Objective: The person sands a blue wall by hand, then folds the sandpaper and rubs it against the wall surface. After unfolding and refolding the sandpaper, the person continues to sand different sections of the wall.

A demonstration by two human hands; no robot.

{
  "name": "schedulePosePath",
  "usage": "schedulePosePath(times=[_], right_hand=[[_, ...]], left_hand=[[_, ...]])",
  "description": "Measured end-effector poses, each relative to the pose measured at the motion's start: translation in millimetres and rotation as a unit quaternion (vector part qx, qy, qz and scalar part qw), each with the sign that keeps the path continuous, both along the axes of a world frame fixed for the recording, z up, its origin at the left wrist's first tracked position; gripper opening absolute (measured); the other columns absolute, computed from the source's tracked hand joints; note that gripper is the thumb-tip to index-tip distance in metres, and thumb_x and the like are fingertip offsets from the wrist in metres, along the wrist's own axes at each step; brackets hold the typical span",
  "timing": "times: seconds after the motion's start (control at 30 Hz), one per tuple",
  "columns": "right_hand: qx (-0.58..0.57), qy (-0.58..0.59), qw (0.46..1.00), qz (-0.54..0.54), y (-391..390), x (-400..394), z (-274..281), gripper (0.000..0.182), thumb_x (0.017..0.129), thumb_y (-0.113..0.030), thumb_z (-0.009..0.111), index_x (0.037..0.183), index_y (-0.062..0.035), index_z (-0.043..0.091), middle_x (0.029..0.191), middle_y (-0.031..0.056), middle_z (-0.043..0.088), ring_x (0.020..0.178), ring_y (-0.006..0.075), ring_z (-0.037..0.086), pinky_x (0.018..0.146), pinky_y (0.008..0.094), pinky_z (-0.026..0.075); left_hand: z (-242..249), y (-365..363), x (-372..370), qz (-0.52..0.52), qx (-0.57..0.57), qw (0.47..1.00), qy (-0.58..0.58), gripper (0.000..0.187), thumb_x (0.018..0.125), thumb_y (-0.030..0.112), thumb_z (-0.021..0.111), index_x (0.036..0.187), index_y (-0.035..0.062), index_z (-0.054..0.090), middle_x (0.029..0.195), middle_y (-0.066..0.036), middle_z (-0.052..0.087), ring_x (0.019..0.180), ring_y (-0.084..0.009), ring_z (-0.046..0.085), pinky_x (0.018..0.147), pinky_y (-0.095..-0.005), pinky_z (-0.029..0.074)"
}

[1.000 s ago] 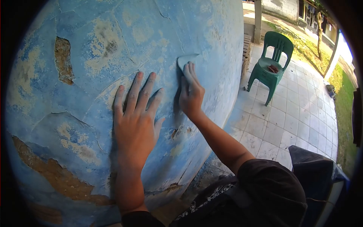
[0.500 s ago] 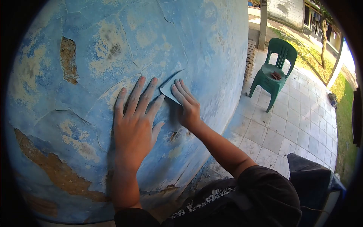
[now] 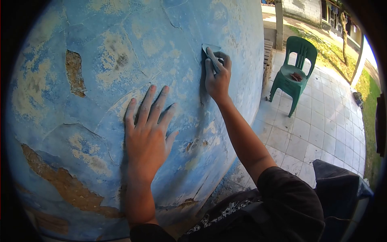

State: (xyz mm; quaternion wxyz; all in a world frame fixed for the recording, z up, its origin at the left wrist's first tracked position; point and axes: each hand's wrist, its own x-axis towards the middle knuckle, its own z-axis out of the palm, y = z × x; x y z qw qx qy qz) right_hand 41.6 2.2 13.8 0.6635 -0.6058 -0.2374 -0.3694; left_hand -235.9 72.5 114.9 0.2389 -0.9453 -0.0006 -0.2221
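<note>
My left hand [image 3: 147, 139] lies flat against the blue wall [image 3: 96, 92], fingers spread, with nothing in it. Higher up and to the right, my right hand [image 3: 219, 78] pinches a thin, bent sheet of what looks like sandpaper [image 3: 205, 48], coated in pale blue dust. The sheet's upper edge meets the wall, while my fingers hide most of the rest. Peeling paint, pale patches and cracks mark the wall around both hands. Dust covers the fingers of each hand.
Bare brown patches [image 3: 75, 72] show where plaster has broken off. To the right, a green plastic chair [image 3: 296, 78] with small brown pieces on its seat stands on a tiled floor [image 3: 300, 129]. A dark cover [image 3: 336, 181] drapes something at the lower right.
My right hand has moved up and right across the wall, going from pressing the sheet flat to pinching it. My left hand keeps its place on the wall.
</note>
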Motion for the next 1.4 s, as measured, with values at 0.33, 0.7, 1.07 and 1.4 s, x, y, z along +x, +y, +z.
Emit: schedulePosePath(times=[0.33, 0.7, 1.07, 1.4], right_hand=[[-0.039, -0.184, 0.977, 0.105, 19, -57, -15, 0.046, 0.103, 0.000, 0.060, 0.149, 0.0039, 0.062, 0.158, 0.0283, 0.055, 0.156, 0.0465, 0.040, 0.127, 0.0512, 0.036], [-0.052, -0.192, 0.980, 0.029, 21, -64, -6, 0.050, 0.097, 0.008, 0.064, 0.146, 0.0045, 0.064, 0.156, 0.0314, 0.056, 0.150, 0.0440, 0.049, 0.121, 0.0501, 0.046], [-0.013, -0.157, 0.984, 0.080, 20, -90, 19, 0.041, 0.103, 0.006, 0.062, 0.143, 0.0070, 0.065, 0.154, 0.0298, 0.058, 0.151, 0.0405, 0.048, 0.122, 0.0412, 0.043], [0.034, -0.098, 0.992, 0.067, 32, -101, 26, 0.047, 0.099, 0.008, 0.063, 0.146, 0.0028, 0.065, 0.155, 0.0259, 0.058, 0.151, 0.0427, 0.048, 0.124, 0.0485, 0.042]], left_hand=[[-2, 1, 2, 0.019, 0.004, 1.000, -0.010, 0.060, 0.085, 0.035, 0.087, 0.142, 0.0281, 0.071, 0.173, 0.004, 0.041, 0.164, -0.0206, 0.028, 0.133, -0.0532, 0.021], [-3, 1, 7, 0.008, 0.017, 1.000, -0.018, 0.054, 0.087, 0.037, 0.085, 0.138, 0.0257, 0.073, 0.173, 0.003, 0.041, 0.163, -0.0194, 0.028, 0.133, -0.0518, 0.021], [-9, 18, 24, -0.119, -0.034, 0.979, -0.162, 0.052, 0.092, 0.017, 0.077, 0.142, 0.0085, 0.066, 0.156, -0.011, 0.059, 0.154, -0.0276, 0.047, 0.127, -0.0510, 0.034], [59, 20, 54, -0.095, 0.101, 0.967, -0.216, 0.051, 0.096, 0.012, 0.070, 0.146, 0.0071, 0.061, 0.148, -0.009, 0.065, 0.150, -0.0258, 0.051, 0.127, -0.0464, 0.038]])
